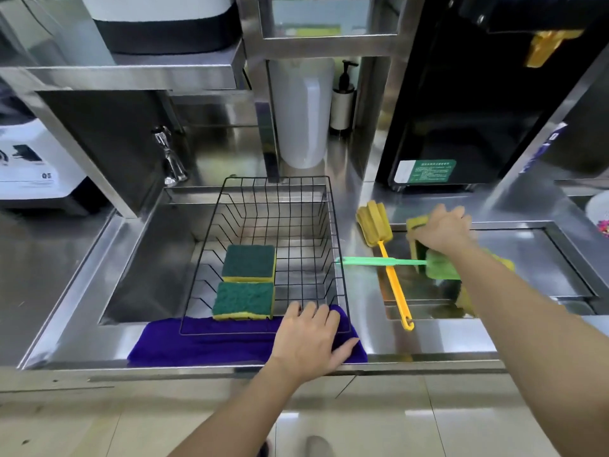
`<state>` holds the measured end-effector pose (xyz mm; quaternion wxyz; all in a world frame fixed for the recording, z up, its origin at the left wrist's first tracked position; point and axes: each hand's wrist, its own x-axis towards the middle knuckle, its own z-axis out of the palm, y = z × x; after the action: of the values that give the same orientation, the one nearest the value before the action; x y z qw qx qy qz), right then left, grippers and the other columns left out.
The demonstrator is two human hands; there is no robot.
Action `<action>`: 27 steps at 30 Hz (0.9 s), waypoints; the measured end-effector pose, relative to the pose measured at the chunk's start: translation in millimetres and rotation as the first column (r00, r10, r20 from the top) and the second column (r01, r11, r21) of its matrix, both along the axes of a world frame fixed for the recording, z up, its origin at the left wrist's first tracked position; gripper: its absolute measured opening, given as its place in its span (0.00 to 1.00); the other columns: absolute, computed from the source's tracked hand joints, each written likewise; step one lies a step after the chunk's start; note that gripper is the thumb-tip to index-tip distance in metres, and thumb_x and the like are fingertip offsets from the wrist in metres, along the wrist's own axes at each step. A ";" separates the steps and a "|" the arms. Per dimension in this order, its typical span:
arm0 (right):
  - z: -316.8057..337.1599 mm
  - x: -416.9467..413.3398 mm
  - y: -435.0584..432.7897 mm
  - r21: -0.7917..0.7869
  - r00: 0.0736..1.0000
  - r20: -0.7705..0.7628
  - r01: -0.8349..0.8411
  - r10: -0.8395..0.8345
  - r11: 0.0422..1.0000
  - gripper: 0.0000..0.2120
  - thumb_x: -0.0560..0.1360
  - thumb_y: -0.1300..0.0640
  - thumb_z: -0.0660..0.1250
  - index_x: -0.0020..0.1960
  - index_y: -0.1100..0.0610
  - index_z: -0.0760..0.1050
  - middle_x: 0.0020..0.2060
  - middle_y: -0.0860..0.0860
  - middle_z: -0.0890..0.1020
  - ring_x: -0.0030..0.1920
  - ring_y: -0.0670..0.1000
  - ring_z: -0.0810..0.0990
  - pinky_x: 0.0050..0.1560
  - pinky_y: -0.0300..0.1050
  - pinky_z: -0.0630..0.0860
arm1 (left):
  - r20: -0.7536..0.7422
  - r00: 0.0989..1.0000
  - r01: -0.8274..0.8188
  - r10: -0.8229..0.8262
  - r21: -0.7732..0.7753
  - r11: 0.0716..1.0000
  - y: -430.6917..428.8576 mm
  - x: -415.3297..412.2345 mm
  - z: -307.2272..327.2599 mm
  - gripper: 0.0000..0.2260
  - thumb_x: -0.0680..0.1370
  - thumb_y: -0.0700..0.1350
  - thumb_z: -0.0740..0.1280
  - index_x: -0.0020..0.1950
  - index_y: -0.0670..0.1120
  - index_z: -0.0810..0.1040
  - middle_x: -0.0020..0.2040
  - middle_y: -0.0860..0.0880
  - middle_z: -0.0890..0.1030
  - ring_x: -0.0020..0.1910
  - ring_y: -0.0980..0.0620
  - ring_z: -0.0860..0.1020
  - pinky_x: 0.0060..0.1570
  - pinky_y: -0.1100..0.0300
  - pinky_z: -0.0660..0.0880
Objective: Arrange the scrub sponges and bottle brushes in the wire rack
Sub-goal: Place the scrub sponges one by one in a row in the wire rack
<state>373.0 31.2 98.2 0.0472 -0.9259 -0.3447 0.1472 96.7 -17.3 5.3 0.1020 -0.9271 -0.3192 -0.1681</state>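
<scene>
A black wire rack (336,245) sits over the left sink, its near end on a purple cloth (204,341). Two green-topped yellow scrub sponges lie inside it, one farther (249,262) and one nearer (244,300). My left hand (308,339) rests flat on the cloth at the rack's near right corner, holding nothing. To the right, my right hand (441,230) is closed on a third scrub sponge (416,225) standing on edge. A yellow bottle brush (392,275) and a green bottle brush (379,261) lie crossed beside the rack. Another sponge (466,300) shows partly under my forearm.
A chrome tap (169,156) stands behind the left sink. A white jug (304,113) and a pump bottle (342,97) are at the back. A black machine (461,110) stands at the back right. A second basin (527,245) lies to the right.
</scene>
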 end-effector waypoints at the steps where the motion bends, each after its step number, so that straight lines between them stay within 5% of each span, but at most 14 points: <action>1: 5.7 2.2 2.0 0.077 0.998 -0.050 0.043 -0.039 0.996 0.36 0.70 0.44 0.69 0.69 0.62 0.60 0.67 0.62 0.64 0.68 0.64 0.63 0.66 0.55 0.65 | 0.002 1.000 0.013 -0.013 0.030 0.999 1.5 -3.2 -0.4 0.22 0.75 0.64 0.59 0.41 0.46 0.78 0.36 0.49 0.78 0.35 0.47 0.75 0.40 0.52 0.71; 7: 25.8 -2.4 9.3 0.518 0.982 -0.150 0.179 -0.117 0.836 0.38 0.66 0.42 0.73 0.64 0.66 0.63 0.64 0.63 0.65 0.63 0.64 0.70 0.62 0.55 0.69 | 0.048 0.998 -0.038 0.034 0.098 0.994 14.8 -33.2 -1.1 0.21 0.74 0.63 0.62 0.41 0.45 0.77 0.35 0.48 0.77 0.35 0.46 0.74 0.44 0.50 0.68; 12: 37.5 -31.0 19.1 0.697 0.979 -0.206 0.149 -0.004 0.701 0.35 0.65 0.40 0.73 0.58 0.66 0.69 0.57 0.59 0.69 0.50 0.58 0.73 0.51 0.49 0.71 | 0.064 0.992 -0.110 0.105 0.075 0.991 20.0 -53.5 -2.6 0.20 0.73 0.62 0.62 0.39 0.44 0.76 0.36 0.47 0.77 0.36 0.46 0.75 0.46 0.50 0.70; 16: 30.1 -55.1 34.8 0.722 0.894 -0.430 0.256 0.127 0.643 0.28 0.62 0.39 0.74 0.47 0.59 0.69 0.45 0.53 0.75 0.50 0.56 0.79 0.48 0.55 0.80 | 0.091 0.981 -0.179 0.173 0.063 0.982 25.1 -68.2 -2.7 0.20 0.72 0.62 0.65 0.38 0.44 0.76 0.35 0.48 0.76 0.36 0.45 0.74 0.46 0.50 0.71; 22: 6.5 -106.2 61.5 0.668 0.708 -0.662 0.408 0.245 0.622 0.18 0.72 0.54 0.72 0.51 0.59 0.64 0.42 0.49 0.72 0.42 0.50 0.80 0.28 0.38 0.81 | 0.155 0.958 -0.256 0.243 0.070 0.964 32.6 -89.4 -2.3 0.21 0.72 0.63 0.65 0.37 0.44 0.75 0.34 0.48 0.75 0.35 0.46 0.73 0.46 0.50 0.71; 27: -15.9 -133.3 87.2 0.522 0.588 -0.784 0.453 0.198 0.723 0.24 0.72 0.47 0.70 0.55 0.66 0.70 0.54 0.59 0.79 0.40 0.55 0.82 0.31 0.41 0.82 | 0.175 0.948 -0.278 0.265 0.057 0.959 31.8 -88.3 -4.7 0.22 0.74 0.63 0.64 0.37 0.44 0.75 0.34 0.48 0.75 0.34 0.47 0.73 0.41 0.52 0.71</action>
<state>239.7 118.5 82.3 0.5409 -0.6970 -0.2405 0.4047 8.4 14.4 0.6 0.1348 -0.8522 -0.4440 -0.2416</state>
